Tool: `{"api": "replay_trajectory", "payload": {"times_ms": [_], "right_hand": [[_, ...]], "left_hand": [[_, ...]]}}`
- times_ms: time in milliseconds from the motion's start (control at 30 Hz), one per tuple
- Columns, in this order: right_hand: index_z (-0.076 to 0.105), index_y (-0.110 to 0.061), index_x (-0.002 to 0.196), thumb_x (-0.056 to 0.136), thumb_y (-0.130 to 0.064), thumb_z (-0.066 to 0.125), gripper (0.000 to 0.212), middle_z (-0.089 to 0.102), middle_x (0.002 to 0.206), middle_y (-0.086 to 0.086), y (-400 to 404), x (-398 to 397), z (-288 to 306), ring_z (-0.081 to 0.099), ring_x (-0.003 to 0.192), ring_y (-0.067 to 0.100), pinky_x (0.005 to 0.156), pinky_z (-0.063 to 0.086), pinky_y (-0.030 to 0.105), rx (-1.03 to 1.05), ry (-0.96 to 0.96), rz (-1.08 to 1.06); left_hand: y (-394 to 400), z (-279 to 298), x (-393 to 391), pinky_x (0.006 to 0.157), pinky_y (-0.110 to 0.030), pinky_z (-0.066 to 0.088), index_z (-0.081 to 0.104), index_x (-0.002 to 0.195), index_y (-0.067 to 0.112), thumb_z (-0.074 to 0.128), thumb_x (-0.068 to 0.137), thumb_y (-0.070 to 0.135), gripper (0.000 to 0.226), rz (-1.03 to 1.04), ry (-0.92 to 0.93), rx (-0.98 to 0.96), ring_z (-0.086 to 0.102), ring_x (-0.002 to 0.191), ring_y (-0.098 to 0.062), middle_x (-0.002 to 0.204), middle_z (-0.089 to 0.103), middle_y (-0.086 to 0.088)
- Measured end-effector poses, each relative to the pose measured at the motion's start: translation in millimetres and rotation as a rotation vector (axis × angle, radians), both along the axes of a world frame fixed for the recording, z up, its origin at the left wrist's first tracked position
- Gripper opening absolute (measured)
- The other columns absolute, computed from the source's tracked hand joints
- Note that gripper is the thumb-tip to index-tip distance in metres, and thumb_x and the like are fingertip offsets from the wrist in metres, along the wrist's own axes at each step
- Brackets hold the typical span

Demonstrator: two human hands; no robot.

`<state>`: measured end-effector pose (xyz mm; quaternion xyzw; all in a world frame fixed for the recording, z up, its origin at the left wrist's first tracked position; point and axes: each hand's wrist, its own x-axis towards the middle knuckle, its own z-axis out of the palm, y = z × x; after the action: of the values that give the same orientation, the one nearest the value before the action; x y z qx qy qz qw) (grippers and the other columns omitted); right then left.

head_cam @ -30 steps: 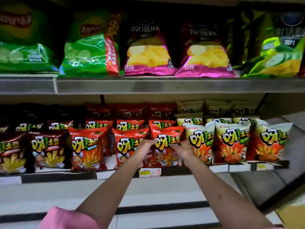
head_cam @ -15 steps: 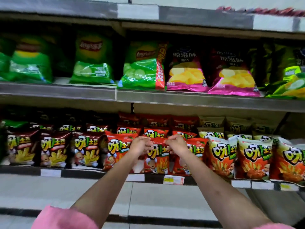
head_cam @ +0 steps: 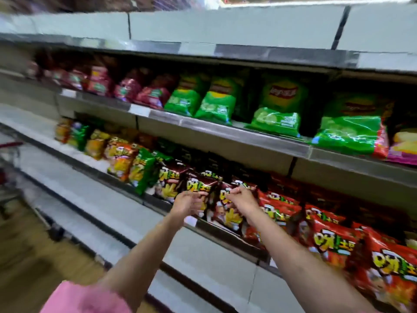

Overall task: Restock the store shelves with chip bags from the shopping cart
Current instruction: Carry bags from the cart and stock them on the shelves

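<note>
Rows of chip bags fill the store shelves. My left hand (head_cam: 188,201) and my right hand (head_cam: 242,197) are held close together at the lower shelf, fingers curled, right at the tops of two dark brown chip bags (head_cam: 228,213). Motion blur hides whether the fingers pinch those bags or only hover in front of them. Red chip bags (head_cam: 327,242) of the same brand stand in a row to the right of my hands. Part of the shopping cart (head_cam: 9,159), with a red handle, shows at the far left edge.
Green chip bags (head_cam: 277,114) and dark red bags (head_cam: 126,89) stand on the shelf above. Orange and green bags (head_cam: 126,159) line the lower shelf to the left. A bare grey shelf (head_cam: 140,224) runs below, over a wooden floor (head_cam: 33,256).
The view has swung left and tilted. My hands were pinching the top of a red bag; they are now in front of the dark brown bags further left. The cart has come into view.
</note>
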<state>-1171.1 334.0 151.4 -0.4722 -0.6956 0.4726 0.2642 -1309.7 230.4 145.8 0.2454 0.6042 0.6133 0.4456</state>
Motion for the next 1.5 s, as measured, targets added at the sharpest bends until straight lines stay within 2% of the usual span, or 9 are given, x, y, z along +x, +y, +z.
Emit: {"api": "replay_trajectory", "payload": {"times_ms": [100,233,433,567,667,767,967,1267,1500], "right_hand": [[0.046,-0.019,0.076,0.087,-0.014,0.065,0.023,0.056,0.063,0.003,-41.0,-77.9,-2.7,0.056,0.058,0.019,0.049,0.042,0.024,0.017,-0.001,0.154],[0.049,-0.013,0.087,0.089,-0.011,0.059,0.011,0.052,0.065,0.004,-85.2,-158.0,-5.9,0.054,0.053,0.014,0.045,0.036,0.022,-0.004,0.019,0.343],[0.044,-0.012,0.098,0.091,-0.012,0.059,0.016,0.053,0.080,0.003,-153.5,-267.7,-18.7,0.054,0.061,0.013,0.049,0.039,0.021,-0.091,-0.011,0.590],[0.047,-0.011,0.101,0.090,-0.014,0.059,0.017,0.054,0.080,0.002,-193.3,-333.1,-25.5,0.054,0.063,0.013,0.050,0.040,0.022,-0.098,-0.020,0.724],[0.048,-0.012,0.097,0.089,-0.012,0.060,0.015,0.055,0.081,0.004,-212.7,-387.8,-31.0,0.054,0.059,0.013,0.046,0.039,0.021,-0.138,-0.006,0.812],[0.046,-0.012,0.097,0.090,-0.008,0.059,0.015,0.054,0.082,0.008,-221.1,-448.0,-33.8,0.053,0.049,0.011,0.041,0.036,0.019,-0.164,0.007,0.898],[0.047,-0.012,0.100,0.092,-0.012,0.058,0.014,0.054,0.081,0.007,-214.5,-560.5,-25.8,0.051,0.061,0.014,0.051,0.039,0.024,-0.169,0.007,1.032],[0.046,-0.011,0.105,0.094,-0.010,0.057,0.016,0.054,0.091,0.007,-213.4,-671.3,-18.6,0.051,0.058,0.013,0.041,0.036,0.017,-0.208,0.032,1.120],[0.047,-0.010,0.108,0.094,-0.012,0.057,0.017,0.056,0.097,0.005,-219.5,-733.3,-26.0,0.053,0.065,0.012,0.048,0.039,0.018,-0.209,-0.003,1.151]], "left_hand": [[-55.5,-2.0,-62.1,0.040,-0.016,0.036,0.051,0.076,0.009,0.038,0.099,0.006,0.027,0.200,0.028,-0.034,0.054,0.038,-0.009,0.054,0.058,-0.003],[-113.2,-7.9,-122.3,0.054,-0.021,0.038,0.054,0.084,0.010,0.043,0.097,0.008,0.017,0.392,0.050,-0.064,0.055,0.056,-0.013,0.067,0.060,-0.005],[-202.5,-26.5,-193.2,0.053,-0.022,0.032,0.052,0.077,0.014,0.046,0.094,0.007,0.019,0.641,-0.005,-0.123,0.049,0.056,-0.014,0.069,0.055,-0.004],[-249.3,-32.1,-240.7,0.048,-0.018,0.034,0.052,0.081,0.010,0.044,0.095,0.003,0.018,0.835,-0.030,-0.158,0.053,0.040,-0.008,0.063,0.057,-0.005],[-271.6,-29.6,-279.4,0.040,-0.014,0.030,0.051,0.074,0.012,0.042,0.096,0.002,0.025,0.932,0.009,-0.174,0.048,0.029,0.000,0.044,0.058,0.003],[-282.7,-23.3,-323.1,0.030,-0.011,0.030,0.049,0.072,0.008,0.042,0.096,-0.001,0.026,1.032,0.012,-0.132,0.046,0.026,-0.001,0.057,0.055,-0.008],[-280.8,-9.0,-411.4,0.049,-0.020,0.034,0.055,0.084,0.010,0.048,0.096,0.007,0.013,1.131,0.046,-0.205,0.051,0.056,-0.013,0.069,0.057,-0.004],[-272.5,0.8,-496.7,0.053,-0.020,0.036,0.053,0.078,0.016,0.049,0.096,0.011,0.019,1.205,0.112,-0.216,0.056,0.058,-0.010,0.072,0.059,-0.001],[-277.9,-9.8,-564.5,0.059,-0.022,0.039,0.058,0.092,0.013,0.045,0.097,0.011,0.014,1.214,0.094,-0.214,0.055,0.064,-0.012,0.076,0.061,-0.003]]}}
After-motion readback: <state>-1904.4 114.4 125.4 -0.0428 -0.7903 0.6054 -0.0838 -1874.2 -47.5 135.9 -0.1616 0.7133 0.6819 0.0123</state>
